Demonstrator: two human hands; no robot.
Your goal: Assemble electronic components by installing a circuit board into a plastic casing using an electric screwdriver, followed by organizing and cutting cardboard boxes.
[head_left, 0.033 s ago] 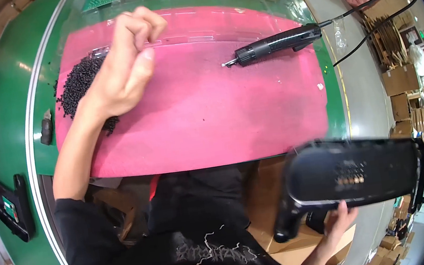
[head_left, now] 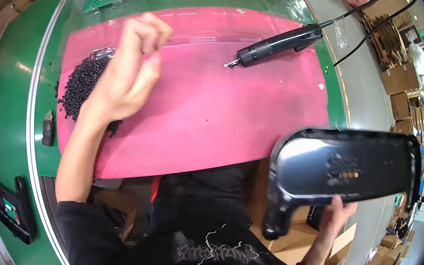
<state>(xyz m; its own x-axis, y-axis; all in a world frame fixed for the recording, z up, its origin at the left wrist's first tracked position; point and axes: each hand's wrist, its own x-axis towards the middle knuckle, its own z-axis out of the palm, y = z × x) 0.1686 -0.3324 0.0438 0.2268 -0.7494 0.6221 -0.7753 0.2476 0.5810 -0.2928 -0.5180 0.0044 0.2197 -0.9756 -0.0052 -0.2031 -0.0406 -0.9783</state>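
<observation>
A heap of small screws (head_left: 80,85) lies on the mat (head_left: 210,116) just left of my left fingers (head_left: 148,33); a power screwdriver (head_left: 278,44) lies on it well right; a housing panel (head_left: 345,166) rests above my right fingers (head_left: 339,207).

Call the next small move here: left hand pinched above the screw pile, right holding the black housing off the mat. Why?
Probably bring the black housing over onto the pink mat. The right hand holds it off the table's edge, while the left hand hovers with pinched fingers by the black screws; the electric screwdriver lies unused.
</observation>
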